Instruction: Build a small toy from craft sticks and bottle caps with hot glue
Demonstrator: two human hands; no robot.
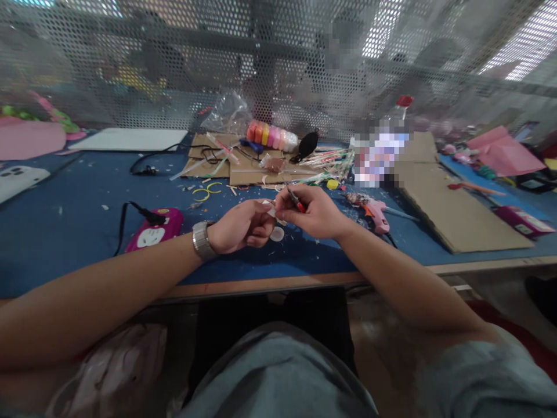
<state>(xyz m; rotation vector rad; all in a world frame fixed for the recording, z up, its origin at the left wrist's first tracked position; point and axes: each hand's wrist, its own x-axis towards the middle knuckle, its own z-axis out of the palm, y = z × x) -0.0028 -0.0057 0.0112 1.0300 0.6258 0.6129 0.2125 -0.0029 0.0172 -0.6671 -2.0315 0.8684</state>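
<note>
My left hand (246, 225), with a metal-banded watch (203, 241) on its wrist, pinches a small white piece (271, 211) over the blue table. Close against it, my right hand (314, 212) is closed round a small red and black tool (296, 200), whose kind I cannot make out. The right fingertips also meet the white piece, and part of it is hidden behind them. A round white disc (277, 234) lies on the table just below the hands. To the right of them rests a pink glue gun (378, 216).
A purple power socket (155, 229) with a black plug sits left. Behind the hands, cardboard (243, 174) carries straws, sticks and a row of colourful tubs (272, 136). A red-capped bottle (383, 151) and a cardboard sheet (465, 212) stand and lie right. A perforated metal screen (278, 64) closes the back.
</note>
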